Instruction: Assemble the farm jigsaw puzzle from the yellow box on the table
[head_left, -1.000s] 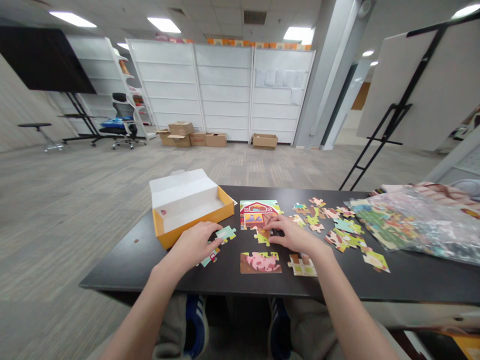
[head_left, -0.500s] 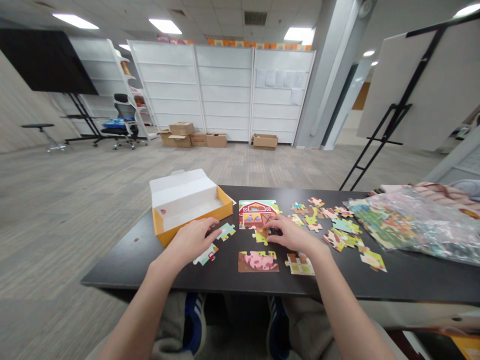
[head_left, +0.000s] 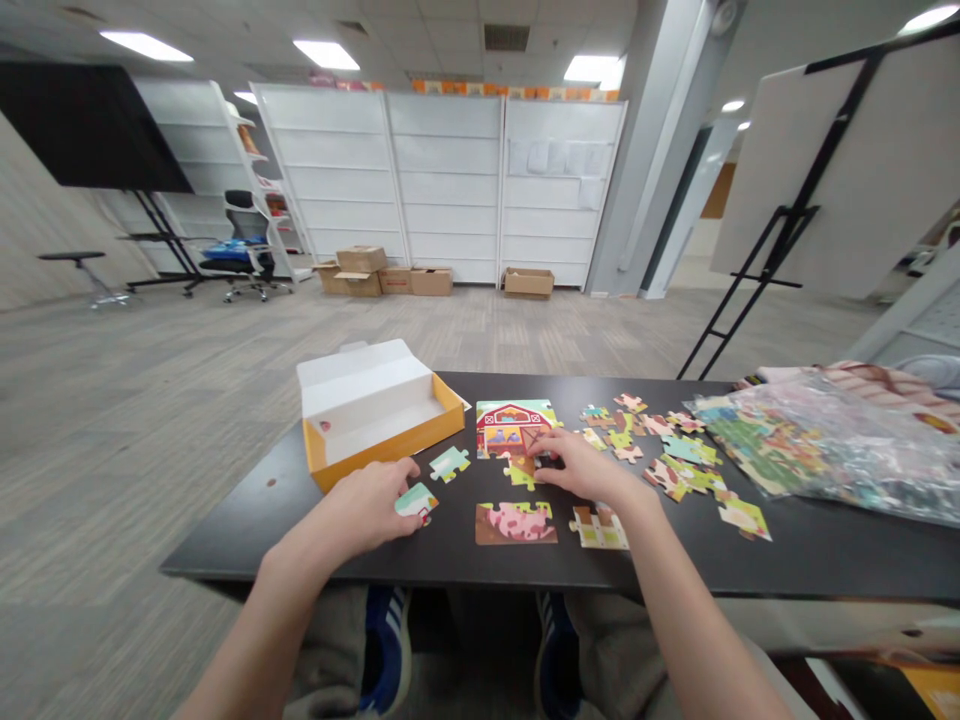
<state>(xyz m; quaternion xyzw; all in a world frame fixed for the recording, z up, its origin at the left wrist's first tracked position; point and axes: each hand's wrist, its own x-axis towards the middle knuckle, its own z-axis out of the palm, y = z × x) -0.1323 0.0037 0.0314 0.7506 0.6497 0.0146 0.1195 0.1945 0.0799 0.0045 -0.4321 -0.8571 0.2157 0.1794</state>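
Note:
My left hand [head_left: 369, 508] has its thumb and forefinger closed on a pale green puzzle piece [head_left: 417, 500] with a bit of red, at the table's left part. Just beyond it lies another pale green piece [head_left: 450, 463]. My right hand [head_left: 589, 468] bends its fingers over the lower right of the joined barn puzzle [head_left: 502, 430], pinching a piece there that they partly cover. A brown and green piece [head_left: 519, 472] sits at the barn's lower edge. Nearer me are a joined pink pig section [head_left: 516, 523] and a fence section [head_left: 598, 530], partly behind my right wrist.
An open yellow box [head_left: 390, 435] with a white lid stands on the black table [head_left: 300, 535] at left. Several loose puzzle pieces [head_left: 686, 450] are scattered at right, beside a clear plastic bag [head_left: 825, 445] of printed pieces. The table's front edge runs above my legs.
My left hand has come down and toward me from near the far pale green piece, onto the nearer one with red. My right hand stays almost still at the barn.

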